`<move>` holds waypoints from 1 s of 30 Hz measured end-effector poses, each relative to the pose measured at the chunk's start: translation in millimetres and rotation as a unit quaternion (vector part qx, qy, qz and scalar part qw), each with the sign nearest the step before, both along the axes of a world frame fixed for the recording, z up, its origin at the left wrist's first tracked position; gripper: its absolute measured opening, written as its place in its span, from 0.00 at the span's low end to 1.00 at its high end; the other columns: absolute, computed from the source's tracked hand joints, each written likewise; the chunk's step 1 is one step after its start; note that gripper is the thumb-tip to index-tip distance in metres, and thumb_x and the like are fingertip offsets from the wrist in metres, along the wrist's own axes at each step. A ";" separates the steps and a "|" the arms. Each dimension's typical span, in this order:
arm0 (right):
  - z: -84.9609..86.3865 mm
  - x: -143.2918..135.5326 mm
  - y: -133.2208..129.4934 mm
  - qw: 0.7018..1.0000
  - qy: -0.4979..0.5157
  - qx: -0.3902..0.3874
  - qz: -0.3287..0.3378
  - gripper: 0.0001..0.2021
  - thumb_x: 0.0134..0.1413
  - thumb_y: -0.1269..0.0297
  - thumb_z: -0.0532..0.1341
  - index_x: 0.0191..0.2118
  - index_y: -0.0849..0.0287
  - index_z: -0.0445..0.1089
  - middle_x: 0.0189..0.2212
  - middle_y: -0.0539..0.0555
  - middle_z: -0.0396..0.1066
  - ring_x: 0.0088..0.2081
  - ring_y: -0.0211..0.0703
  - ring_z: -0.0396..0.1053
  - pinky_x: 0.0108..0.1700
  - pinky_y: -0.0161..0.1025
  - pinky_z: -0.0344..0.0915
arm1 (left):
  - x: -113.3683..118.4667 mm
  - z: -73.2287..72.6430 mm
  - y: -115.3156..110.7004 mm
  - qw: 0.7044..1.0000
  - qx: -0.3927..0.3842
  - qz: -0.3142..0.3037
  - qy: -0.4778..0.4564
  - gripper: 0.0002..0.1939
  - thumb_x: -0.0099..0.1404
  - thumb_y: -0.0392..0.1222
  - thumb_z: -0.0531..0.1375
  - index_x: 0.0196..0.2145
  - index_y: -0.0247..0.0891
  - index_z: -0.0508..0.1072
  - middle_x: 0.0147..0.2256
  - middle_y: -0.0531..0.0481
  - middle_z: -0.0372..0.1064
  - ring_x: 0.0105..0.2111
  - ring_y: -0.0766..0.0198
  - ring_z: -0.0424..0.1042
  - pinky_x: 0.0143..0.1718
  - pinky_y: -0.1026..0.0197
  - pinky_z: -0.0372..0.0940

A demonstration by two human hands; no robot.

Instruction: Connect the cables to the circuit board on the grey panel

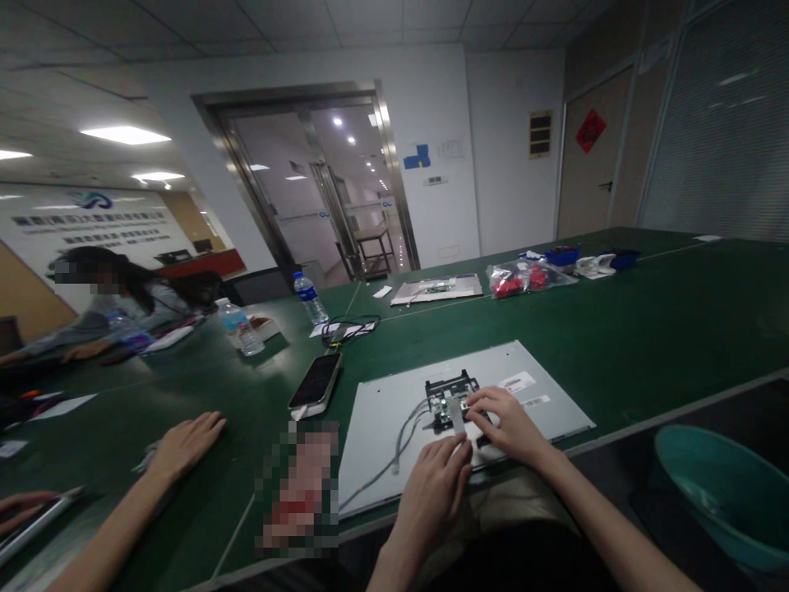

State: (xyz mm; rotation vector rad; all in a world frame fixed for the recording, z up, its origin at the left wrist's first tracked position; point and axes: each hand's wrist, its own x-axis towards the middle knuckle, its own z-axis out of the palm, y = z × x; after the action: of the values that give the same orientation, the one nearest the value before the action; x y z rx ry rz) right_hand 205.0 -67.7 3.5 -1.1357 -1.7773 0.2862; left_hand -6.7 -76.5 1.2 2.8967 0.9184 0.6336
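A white flat panel (382,419) lies on the green table in front of me. Mounted on it is a black bracket with a small green circuit board (439,404). A flat grey ribbon cable (457,416) runs from the board toward me. My left hand (435,477) is closed, its fingertips pinched at the near end of that ribbon. Over the board's right side, my right hand (509,423) has thumb and fingers drawn together; what they grip is hidden. Grey wires (403,436) trail from the board to the panel's lower left.
Left of the panel, a phone (316,382) lies near a blurred-out item (302,489). Another person's hand (191,444) rests on the table. Bottles (310,298), a black cable (357,327), a second panel (437,289) and bagged red parts (523,278) lie beyond. A teal bin (721,493) stands right.
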 end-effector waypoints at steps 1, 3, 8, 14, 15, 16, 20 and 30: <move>1.5 2.5 -3.6 1.000 0.001 0.000 -0.003 0.07 0.63 0.64 0.59 0.35 0.54 0.74 0.41 0.53 0.74 0.46 0.46 0.69 0.52 0.46 0.61 | 0.2 0.2 -0.4 1.000 0.001 -0.001 -0.003 0.18 0.73 0.38 0.51 0.58 0.42 0.65 0.56 0.43 0.67 0.52 0.52 0.69 0.53 0.46 0.67; 3.8 7.6 -11.6 1.000 0.000 0.000 -0.010 0.07 0.63 0.64 0.59 0.35 0.53 0.74 0.41 0.53 0.74 0.46 0.47 0.69 0.52 0.47 0.62 | 0.5 1.1 -1.5 1.000 0.003 -0.002 -0.014 0.18 0.73 0.38 0.51 0.59 0.43 0.65 0.55 0.44 0.68 0.52 0.53 0.69 0.53 0.48 0.67; 0.4 -0.7 -43.0 1.000 -0.014 -0.010 -0.020 0.07 0.63 0.65 0.57 0.39 0.51 0.73 0.40 0.54 0.74 0.45 0.49 0.69 0.49 0.48 0.65 | -3.8 5.8 -3.7 0.997 0.019 0.023 -0.076 0.15 0.73 0.39 0.51 0.55 0.42 0.69 0.50 0.44 0.71 0.49 0.55 0.70 0.51 0.52 0.67; -15.6 -69.1 -65.5 0.993 -0.116 -0.014 0.031 0.22 0.58 0.70 0.60 0.58 0.52 0.65 0.56 0.59 0.67 0.54 0.55 0.65 0.56 0.52 0.64 | -29.1 20.3 -19.9 0.977 0.046 0.113 -0.175 0.10 0.73 0.38 0.50 0.36 0.40 0.69 0.33 0.47 0.70 0.35 0.58 0.70 0.37 0.54 0.66; -19.0 -81.1 -63.1 0.991 -0.132 -0.011 0.026 0.25 0.57 0.69 0.61 0.61 0.54 0.62 0.59 0.61 0.64 0.56 0.58 0.64 0.58 0.54 0.63 | -32.5 24.0 -27.0 0.973 0.047 0.121 -0.191 0.10 0.73 0.38 0.50 0.34 0.40 0.68 0.32 0.48 0.68 0.34 0.58 0.69 0.36 0.55 0.65; -22.9 -92.0 -59.5 0.989 -0.147 -0.009 0.020 0.28 0.56 0.68 0.62 0.62 0.55 0.60 0.60 0.63 0.62 0.58 0.60 0.63 0.59 0.56 0.61 | -34.8 27.5 -35.2 0.969 0.043 0.123 -0.211 0.11 0.73 0.38 0.50 0.32 0.40 0.67 0.30 0.49 0.67 0.32 0.59 0.68 0.34 0.56 0.64; -42.4 -120.8 -42.6 0.977 -0.212 0.000 -0.017 0.37 0.55 0.64 0.64 0.68 0.62 0.51 0.64 0.69 0.56 0.63 0.63 0.56 0.63 0.58 0.56 | -33.3 34.5 -69.0 0.969 0.000 0.072 -0.238 0.11 0.72 0.36 0.50 0.31 0.41 0.66 0.29 0.49 0.66 0.32 0.60 0.67 0.34 0.57 0.65; -63.1 -98.1 -46.9 0.957 -0.280 -0.020 -0.078 0.38 0.60 0.56 0.62 0.70 0.57 0.46 0.67 0.67 0.49 0.66 0.62 0.52 0.64 0.58 0.55 | 2.4 0.6 -93.3 0.978 0.063 -0.066 -0.187 0.11 0.69 0.34 0.51 0.29 0.39 0.68 0.27 0.47 0.69 0.28 0.60 0.70 0.31 0.57 0.66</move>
State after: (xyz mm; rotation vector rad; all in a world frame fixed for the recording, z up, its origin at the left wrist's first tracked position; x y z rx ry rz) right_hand 106.9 -114.5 -59.5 -1.4797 -2.1545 -0.1123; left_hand -4.3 -169.8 1.8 2.7637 0.6511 1.2082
